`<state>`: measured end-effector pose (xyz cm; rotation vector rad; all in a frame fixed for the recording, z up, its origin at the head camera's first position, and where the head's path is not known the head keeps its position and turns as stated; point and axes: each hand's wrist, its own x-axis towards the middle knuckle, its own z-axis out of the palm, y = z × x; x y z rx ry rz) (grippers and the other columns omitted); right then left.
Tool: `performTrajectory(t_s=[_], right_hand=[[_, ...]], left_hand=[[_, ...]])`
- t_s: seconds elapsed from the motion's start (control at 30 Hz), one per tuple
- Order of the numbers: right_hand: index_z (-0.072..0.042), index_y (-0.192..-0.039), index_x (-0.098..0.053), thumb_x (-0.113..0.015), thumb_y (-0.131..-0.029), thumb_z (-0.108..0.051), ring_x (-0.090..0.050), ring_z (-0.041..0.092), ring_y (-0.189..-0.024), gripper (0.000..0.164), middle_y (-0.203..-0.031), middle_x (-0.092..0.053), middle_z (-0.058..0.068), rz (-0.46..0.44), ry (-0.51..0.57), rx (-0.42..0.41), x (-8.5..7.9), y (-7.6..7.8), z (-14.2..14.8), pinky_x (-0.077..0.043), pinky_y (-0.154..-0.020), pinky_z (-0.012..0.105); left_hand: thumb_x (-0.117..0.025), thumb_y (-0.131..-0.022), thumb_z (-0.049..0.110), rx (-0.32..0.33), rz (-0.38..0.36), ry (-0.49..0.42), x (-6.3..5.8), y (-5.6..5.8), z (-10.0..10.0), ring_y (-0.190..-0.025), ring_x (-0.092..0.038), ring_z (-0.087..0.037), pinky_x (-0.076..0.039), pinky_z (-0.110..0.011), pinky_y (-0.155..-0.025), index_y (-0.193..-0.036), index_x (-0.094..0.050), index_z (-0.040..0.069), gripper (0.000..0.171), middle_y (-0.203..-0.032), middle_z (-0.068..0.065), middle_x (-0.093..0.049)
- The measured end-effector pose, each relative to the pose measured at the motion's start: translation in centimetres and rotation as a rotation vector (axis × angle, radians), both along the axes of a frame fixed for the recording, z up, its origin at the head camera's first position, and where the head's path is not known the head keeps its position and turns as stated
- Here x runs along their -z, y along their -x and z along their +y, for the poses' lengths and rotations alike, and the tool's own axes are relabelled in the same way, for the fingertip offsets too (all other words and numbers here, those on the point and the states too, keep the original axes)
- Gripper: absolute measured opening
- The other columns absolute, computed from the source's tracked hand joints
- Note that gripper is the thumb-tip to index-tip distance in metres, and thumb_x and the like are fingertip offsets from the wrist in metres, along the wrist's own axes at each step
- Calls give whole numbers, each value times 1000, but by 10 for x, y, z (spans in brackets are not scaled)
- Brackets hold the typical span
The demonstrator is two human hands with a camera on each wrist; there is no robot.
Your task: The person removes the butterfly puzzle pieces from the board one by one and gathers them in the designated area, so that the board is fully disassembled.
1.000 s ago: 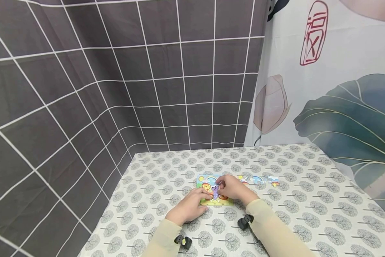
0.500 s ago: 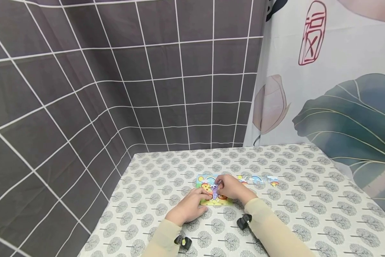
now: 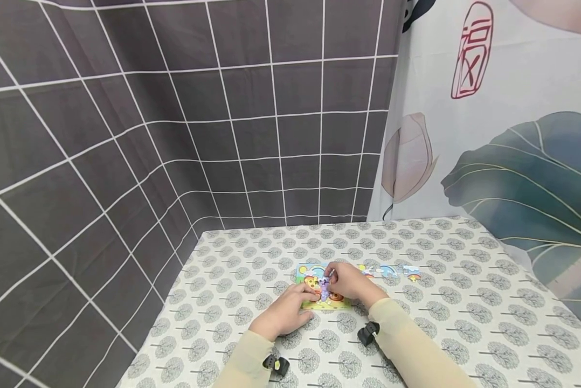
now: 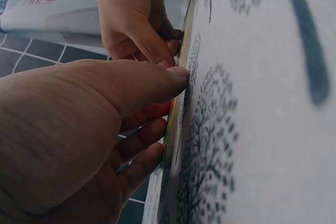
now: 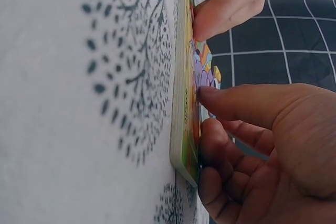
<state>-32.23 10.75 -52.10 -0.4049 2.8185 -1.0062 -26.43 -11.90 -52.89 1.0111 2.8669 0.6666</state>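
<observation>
A flat, colorful jigsaw puzzle board (image 3: 331,306) with a butterfly picture lies on the table between both hands. My left hand (image 3: 286,311) rests on its left side, fingers stretched over the picture and thumb by the front edge. From the right, my right hand (image 3: 351,283) pinches a purple puzzle piece (image 5: 207,77) at the middle of the board, thumb against fingers. In the right wrist view this piece stands up a little from the board's surface. Its far side is hidden by the fingers.
Right of the board, loose puzzle pieces lie in a row, among them a rainbow piece (image 3: 388,271) and a blue-and-white piece (image 3: 411,270). A tree-patterned cloth (image 3: 445,312) covers the table. A dark grid curtain (image 3: 251,134) hangs behind and to the left.
Both hands stay almost where they were. The right fingers shift very slightly at the purple puzzle piece; the board and loose pieces keep their places.
</observation>
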Motion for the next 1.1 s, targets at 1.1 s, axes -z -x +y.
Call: performTrajectory(t_s=[1.1], right_hand=[[-15,-88,-75,-81,-81,-5,-58,14,-65,14,-76,-62,-3,72,-19,68,-7,6,0,-52,-59,29]], left_hand=[[-75,-94,19,-6,-27,-19,-3,-2,0,-130,-50,-13,-43,-35,-117,-140,-68,16,46,-136,8,-59]])
